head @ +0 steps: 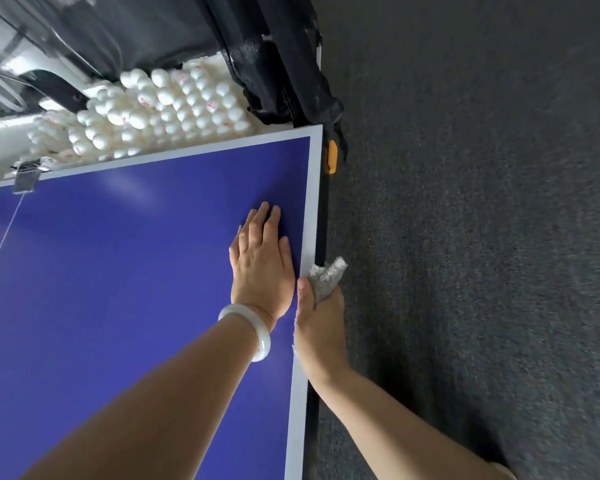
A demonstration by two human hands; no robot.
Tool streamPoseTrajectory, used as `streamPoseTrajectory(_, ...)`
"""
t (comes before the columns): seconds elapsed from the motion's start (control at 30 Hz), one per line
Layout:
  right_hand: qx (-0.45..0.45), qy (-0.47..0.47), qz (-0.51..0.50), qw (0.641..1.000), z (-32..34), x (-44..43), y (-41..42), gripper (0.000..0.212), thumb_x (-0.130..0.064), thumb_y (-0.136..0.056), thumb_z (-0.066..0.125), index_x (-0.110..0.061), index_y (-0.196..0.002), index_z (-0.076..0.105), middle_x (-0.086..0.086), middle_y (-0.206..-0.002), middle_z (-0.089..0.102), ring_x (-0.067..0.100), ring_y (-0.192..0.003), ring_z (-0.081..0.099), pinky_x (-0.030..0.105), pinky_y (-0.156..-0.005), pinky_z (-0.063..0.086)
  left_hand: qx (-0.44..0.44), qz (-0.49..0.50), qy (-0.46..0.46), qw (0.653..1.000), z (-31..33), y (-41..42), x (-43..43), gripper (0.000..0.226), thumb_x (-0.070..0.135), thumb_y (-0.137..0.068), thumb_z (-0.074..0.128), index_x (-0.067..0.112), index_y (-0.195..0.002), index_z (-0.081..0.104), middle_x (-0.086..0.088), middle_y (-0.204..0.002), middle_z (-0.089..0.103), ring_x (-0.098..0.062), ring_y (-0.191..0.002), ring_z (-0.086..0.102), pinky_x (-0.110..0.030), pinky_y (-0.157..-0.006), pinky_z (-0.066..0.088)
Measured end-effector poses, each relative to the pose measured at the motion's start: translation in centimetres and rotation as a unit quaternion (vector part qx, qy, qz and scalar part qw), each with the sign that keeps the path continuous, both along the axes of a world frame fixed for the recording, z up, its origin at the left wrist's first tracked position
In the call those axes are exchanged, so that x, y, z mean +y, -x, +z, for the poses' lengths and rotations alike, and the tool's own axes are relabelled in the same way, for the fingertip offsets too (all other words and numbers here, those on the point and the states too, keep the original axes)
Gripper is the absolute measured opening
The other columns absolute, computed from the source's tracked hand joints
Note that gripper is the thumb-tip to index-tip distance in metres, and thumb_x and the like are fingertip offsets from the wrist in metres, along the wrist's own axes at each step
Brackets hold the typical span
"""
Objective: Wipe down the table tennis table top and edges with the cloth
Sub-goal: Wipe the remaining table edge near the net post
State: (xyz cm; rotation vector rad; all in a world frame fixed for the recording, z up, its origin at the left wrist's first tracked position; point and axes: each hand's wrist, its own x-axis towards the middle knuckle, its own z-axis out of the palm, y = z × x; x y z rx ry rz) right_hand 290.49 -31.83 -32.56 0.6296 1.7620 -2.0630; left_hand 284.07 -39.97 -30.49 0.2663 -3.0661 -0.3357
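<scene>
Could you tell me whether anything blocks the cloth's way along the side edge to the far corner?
Yes: an orange clip sits on that edge by the corner, black netting behind it. Until there, the edge ahead of the cloth looks bare.

floor (465, 237) was dark grey carpet, kinda speckled, taking up the whole right side. past the far end of the bench (118, 271) a big heap of white ping pong balls (160, 109) sat piled together, some with red print on them. black mesh netting (274, 64) hung bunched up over the far corner, with a small orange clip (332, 156) just below it on the side. a silver metal clamp (26, 176) gripped the far edge. light was soft, with pale glare top left.
</scene>
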Motion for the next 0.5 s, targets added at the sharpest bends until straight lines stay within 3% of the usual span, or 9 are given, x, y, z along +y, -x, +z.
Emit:
streamPoseTrajectory(0.13,0.014,-0.015,0.024,0.999,0.4,0.4,0.8,0.058,-0.044,-0.099,0.047,-0.003,-0.139,0.040,0.023,-0.126,0.054,0.032,-0.104,0.062,0.050,-0.094,0.051,0.009,-0.007,-0.013,1.000,0.1,0.0,-0.1,0.048,0.025,-0.105,0.033,0.019,-0.153,0.031,0.003,-0.161,0.023,-0.015,-0.149,0.014,-0.035,-0.121,0.012)
streamPoseTrajectory(0.27,0.012,-0.054,0.036,0.998,0.4,0.6,0.8,0.060,-0.046,-0.100,0.046,-0.001,-0.138,0.040,0.025,-0.127,0.054,0.041,-0.106,0.060,0.053,-0.091,0.051,0.063,-0.019,-0.047,0.997,0.3,-0.7,0.1,0.040,0.013,-0.103,0.042,0.007,-0.143,0.049,-0.009,-0.153,0.040,-0.026,-0.145,0.030,-0.042,-0.119,0.021)
streamPoseTrajectory(0.37,-0.002,-0.067,0.054,0.996,0.9,0.8,0.9,0.061,-0.050,-0.100,0.045,-0.005,-0.141,0.038,0.022,-0.130,0.049,0.041,-0.111,0.058,0.053,-0.094,0.049,0.090,-0.028,-0.072,0.993,0.7,-1.7,0.1,0.035,-0.001,-0.098,0.044,0.000,-0.128,0.061,-0.016,-0.138,0.055,-0.035,-0.130,0.047,-0.045,-0.112,0.033)
streamPoseTrajectory(0.5,-0.003,-0.059,0.054,0.997,0.8,1.3,1.1,0.062,-0.048,-0.100,0.045,-0.005,-0.144,0.035,0.020,-0.136,0.045,0.039,-0.119,0.055,0.051,-0.100,0.046,0.063,-0.064,-0.074,0.993,1.1,-7.1,0.8,0.037,-0.001,-0.095,0.047,0.003,-0.129,0.062,-0.014,-0.140,0.053,-0.032,-0.129,0.049,-0.039,-0.110,0.034)
